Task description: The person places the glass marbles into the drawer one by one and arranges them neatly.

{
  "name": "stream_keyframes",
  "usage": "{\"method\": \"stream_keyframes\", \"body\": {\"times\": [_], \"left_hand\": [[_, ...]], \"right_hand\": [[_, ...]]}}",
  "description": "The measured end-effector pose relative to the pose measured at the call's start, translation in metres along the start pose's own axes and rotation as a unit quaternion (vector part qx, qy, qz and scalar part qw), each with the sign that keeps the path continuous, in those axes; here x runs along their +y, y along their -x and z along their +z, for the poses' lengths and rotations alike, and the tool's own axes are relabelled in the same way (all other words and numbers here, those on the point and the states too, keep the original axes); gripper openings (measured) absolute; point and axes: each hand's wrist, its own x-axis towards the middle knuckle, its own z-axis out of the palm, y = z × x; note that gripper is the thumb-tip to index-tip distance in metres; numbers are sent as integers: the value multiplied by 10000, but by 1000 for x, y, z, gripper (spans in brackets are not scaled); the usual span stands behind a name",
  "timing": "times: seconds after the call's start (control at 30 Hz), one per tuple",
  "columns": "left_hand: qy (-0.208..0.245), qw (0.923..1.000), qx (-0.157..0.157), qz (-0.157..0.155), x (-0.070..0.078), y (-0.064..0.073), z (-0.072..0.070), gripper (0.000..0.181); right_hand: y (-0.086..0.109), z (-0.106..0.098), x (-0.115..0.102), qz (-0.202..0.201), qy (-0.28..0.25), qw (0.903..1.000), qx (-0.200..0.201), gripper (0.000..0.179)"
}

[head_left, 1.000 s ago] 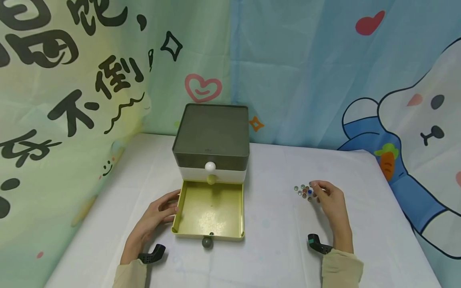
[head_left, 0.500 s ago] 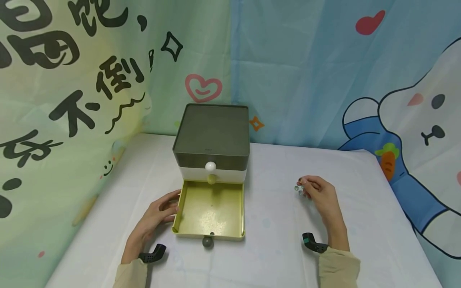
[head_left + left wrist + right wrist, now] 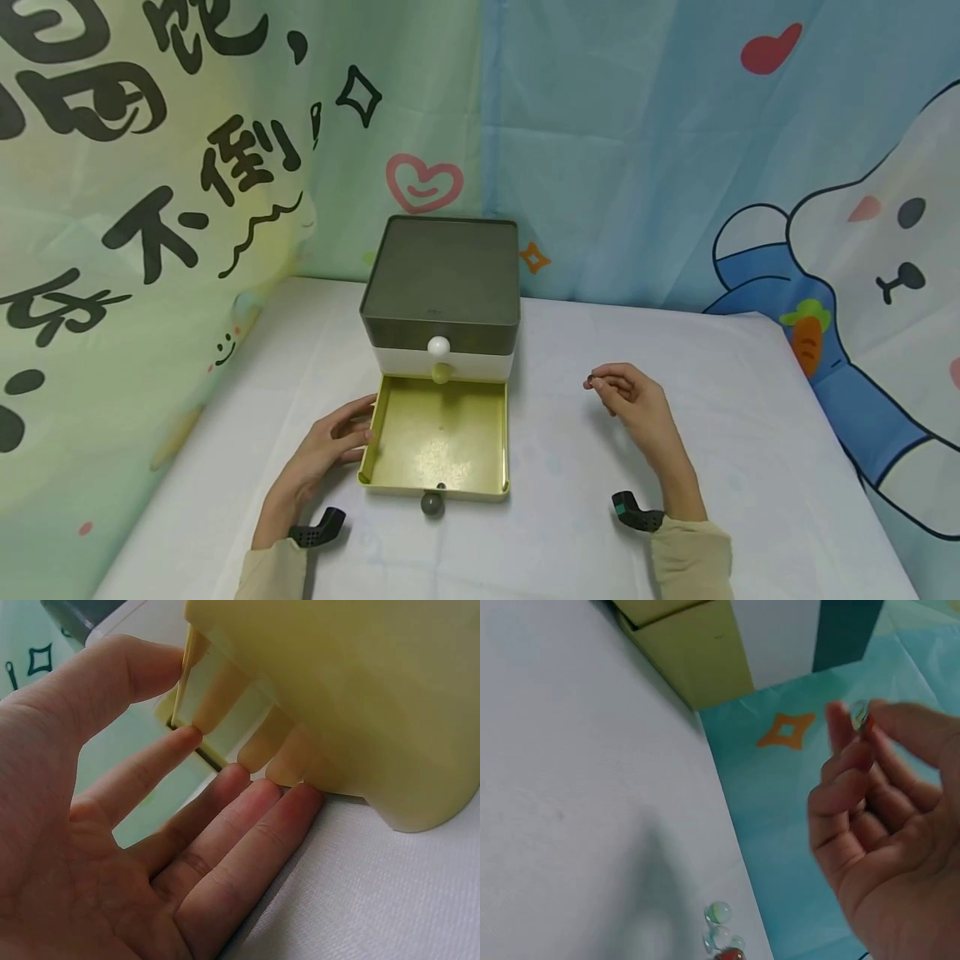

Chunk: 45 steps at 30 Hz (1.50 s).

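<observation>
The left hand [image 3: 326, 446] rests its fingers against the outer left side of the pulled-out yellow-green drawer [image 3: 442, 429]; in the left wrist view the thumb touches the drawer's edge and the other fingers lie fairly straight along its wall. Above the cloth to the right, the right hand [image 3: 641, 412] pinches a small clear glass marble [image 3: 859, 714] between thumb and fingers. The loose marbles [image 3: 720, 935] lie on the cloth in the right wrist view; in the head view the right hand hides them. The drawer belongs to a stacked drawer box [image 3: 446, 275] with a dark top.
A white middle drawer [image 3: 480, 365] stays closed above the yellow-green one. A dark round knob [image 3: 432, 504] sticks out at the open drawer's front. White cloth [image 3: 555, 533] covers the table, and a printed curtain [image 3: 600, 150] hangs behind it.
The right hand has picked a marble from the group and moved left with it, toward the drawer. The left hand and the drawer box keep their places.
</observation>
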Motion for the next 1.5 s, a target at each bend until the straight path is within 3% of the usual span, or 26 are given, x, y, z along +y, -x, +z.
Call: {"method": "stream_keyframes", "body": {"times": [0.4,0.53,0.83,1.07,1.5], "left_hand": [[21,10000,-44,51,-1,2,0,65],[27,10000,-43,56,0,2,0,65],[-1,10000,-20,22,1,2,0,65],[32,9999,-79,86,0,0,0,65],[-24,10000,-15,-23,1,0,1,65]], "right_hand": [[-4,19,1,-898,-23,9954,-327,21],[-6,25,-1,-944,37,9943,-499,24],[-11,37,-17,-1128,701,9866,-953,23],[-16,49,-27,-1304,589,9810,-1312,22],[-24,77,-39,-2082,506,9522,-2178,22]]}}
